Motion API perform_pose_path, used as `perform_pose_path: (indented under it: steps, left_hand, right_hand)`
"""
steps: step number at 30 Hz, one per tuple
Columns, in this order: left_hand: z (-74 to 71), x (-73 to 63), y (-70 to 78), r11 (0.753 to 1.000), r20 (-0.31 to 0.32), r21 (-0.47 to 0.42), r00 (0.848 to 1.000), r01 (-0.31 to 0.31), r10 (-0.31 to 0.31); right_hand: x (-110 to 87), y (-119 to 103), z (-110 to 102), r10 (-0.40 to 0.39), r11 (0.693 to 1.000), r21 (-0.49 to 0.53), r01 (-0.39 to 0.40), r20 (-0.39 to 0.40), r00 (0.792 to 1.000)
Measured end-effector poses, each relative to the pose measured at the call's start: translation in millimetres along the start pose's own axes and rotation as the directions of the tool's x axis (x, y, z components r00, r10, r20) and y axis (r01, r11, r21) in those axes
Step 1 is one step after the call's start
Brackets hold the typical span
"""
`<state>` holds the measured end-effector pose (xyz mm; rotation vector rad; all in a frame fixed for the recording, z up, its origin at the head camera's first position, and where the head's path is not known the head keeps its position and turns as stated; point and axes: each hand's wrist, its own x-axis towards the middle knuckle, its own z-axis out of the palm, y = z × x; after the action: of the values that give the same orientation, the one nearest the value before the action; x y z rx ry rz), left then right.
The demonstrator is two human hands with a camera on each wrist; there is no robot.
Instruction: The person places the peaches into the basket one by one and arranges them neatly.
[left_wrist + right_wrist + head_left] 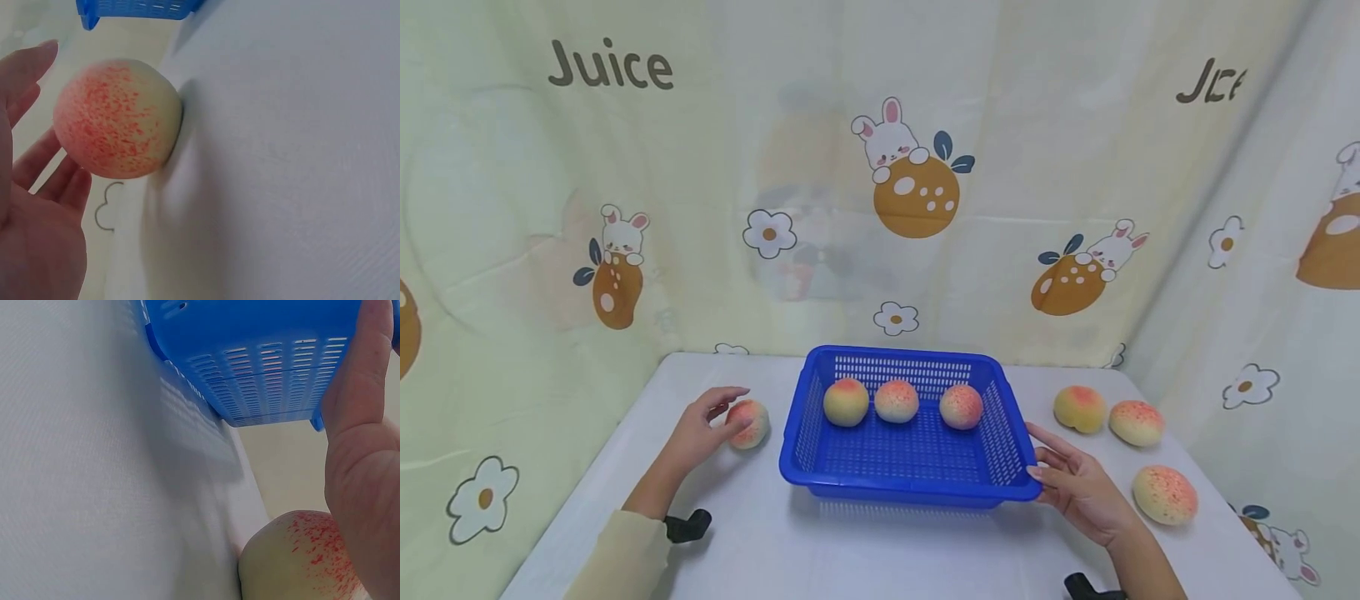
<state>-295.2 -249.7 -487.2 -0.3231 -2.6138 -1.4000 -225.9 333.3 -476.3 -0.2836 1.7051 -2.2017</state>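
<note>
In the head view my left hand (pixel 700 425) is beside a peach (pixel 752 424) with a speckled red blush, left of a blue plastic basket (pixel 898 483). The left wrist view shows this peach (pixel 119 119) on the white table, with the thumb and fingers spread around it and not closed on it. At the basket's right end my right hand (pixel 1082 483) holds the rim, thumb on top and some fingers curled below. Inside the basket, three peaches stand in a row: a yellowish one (pixel 846 402), a pale speckled one (pixel 897 402) and another (pixel 961 407).
Right of the basket lie three more peaches: a yellow one (pixel 1080 408), a speckled one (pixel 1137 422) and a nearer speckled one (pixel 1165 494). A curtain (pixel 820 317) printed with rabbits and flowers hangs behind the white table (pixel 865 558).
</note>
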Motion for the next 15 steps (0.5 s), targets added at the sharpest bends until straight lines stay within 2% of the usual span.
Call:
perform_pose_path:
  steps: [5,15]
  left_hand:
    - [2.0,0.0,-8.5,0.997,0.056,-0.064,0.998,0.044,-0.041]
    - [3.7,3.1,-19.6,0.983,0.134,-0.102,0.981,0.155,-0.141]
  right_hand:
    - [0.0,-0.3,1.3,-0.001,1.0,-0.006,0.001,-0.01,1.0]
    - [0.3,-0.5,1.2,0.004,1.0,-0.001,-0.004,-0.017,1.0]
